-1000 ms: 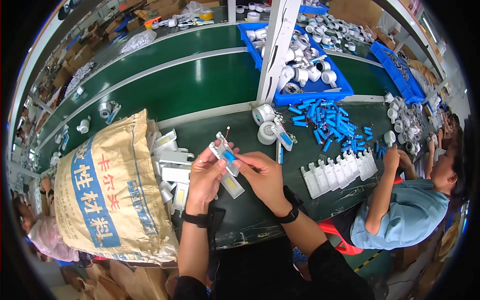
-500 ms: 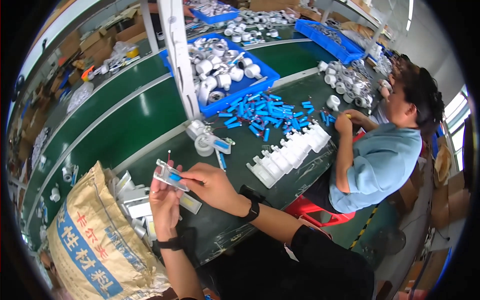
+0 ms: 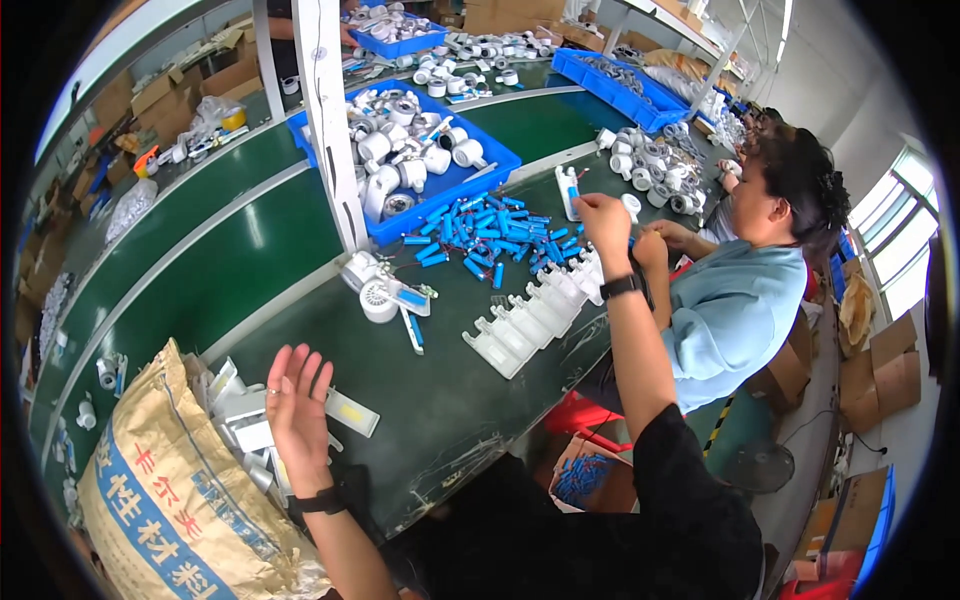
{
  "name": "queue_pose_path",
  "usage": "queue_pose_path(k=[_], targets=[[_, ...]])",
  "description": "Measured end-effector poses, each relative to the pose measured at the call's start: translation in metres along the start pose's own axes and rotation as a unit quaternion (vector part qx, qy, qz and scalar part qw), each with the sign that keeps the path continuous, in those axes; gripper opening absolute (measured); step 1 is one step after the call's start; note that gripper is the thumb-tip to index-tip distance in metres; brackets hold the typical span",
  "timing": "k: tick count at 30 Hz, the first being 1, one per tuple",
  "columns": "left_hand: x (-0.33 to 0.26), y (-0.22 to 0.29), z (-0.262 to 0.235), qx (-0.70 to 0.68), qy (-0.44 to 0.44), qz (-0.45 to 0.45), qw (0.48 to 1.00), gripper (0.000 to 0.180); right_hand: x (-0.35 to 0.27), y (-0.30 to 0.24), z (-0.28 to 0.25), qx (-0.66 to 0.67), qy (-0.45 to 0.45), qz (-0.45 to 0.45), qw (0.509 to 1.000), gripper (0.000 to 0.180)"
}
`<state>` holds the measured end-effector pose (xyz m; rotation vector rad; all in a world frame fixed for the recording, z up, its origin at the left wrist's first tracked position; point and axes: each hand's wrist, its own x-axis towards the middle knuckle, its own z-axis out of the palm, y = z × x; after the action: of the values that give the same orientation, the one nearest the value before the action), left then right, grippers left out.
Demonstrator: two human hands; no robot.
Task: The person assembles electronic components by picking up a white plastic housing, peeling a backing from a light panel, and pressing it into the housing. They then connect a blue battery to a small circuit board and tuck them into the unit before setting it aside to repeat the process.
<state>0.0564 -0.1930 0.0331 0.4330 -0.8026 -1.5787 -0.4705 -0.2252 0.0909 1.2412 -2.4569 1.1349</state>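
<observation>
My right hand (image 3: 607,225) reaches out to the far right, pinching a white plastic housing (image 3: 564,192) with a blue battery cell in it. The housing is held upright above the far end of a row of white housings (image 3: 525,325) lying on the green table (image 3: 450,385). A pile of blue battery cells (image 3: 490,235) with thin wires lies left of that hand. My left hand (image 3: 298,410) is raised at the lower left, fingers apart and holding nothing. Near it lie loose white panels (image 3: 352,412). Farther back rest white fan-like units (image 3: 378,298).
A paper sack (image 3: 165,490) stands at the lower left. A blue crate (image 3: 455,193) of white parts is beside a white post (image 3: 328,130). A co-worker in a blue shirt (image 3: 735,320) sits close on the right, hands near mine. A carton (image 3: 618,487) holds blue cells below.
My right hand has moved far to the right, taking the white housing with it. My left hand has let go of the housing and opened. The view has shifted slightly right.
</observation>
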Motion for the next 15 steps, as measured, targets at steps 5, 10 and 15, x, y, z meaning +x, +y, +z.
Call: queue_pose_path(k=[5,10,15], targets=[[-0.004,0.003,-0.014,0.031,0.063,-0.004,0.998,0.051,0.044,0.01,0.069,-0.1,-0.059,0.018,0.993,0.027],[-0.001,0.013,-0.001,0.236,0.17,-0.012,0.957,0.041,0.09,0.083,0.133,-0.225,-0.086,-0.025,0.97,0.025],[-0.003,0.018,-0.002,0.546,0.135,-0.013,0.827,0.039,0.039,-0.001,0.085,-0.084,0.083,-0.232,0.965,0.032]])
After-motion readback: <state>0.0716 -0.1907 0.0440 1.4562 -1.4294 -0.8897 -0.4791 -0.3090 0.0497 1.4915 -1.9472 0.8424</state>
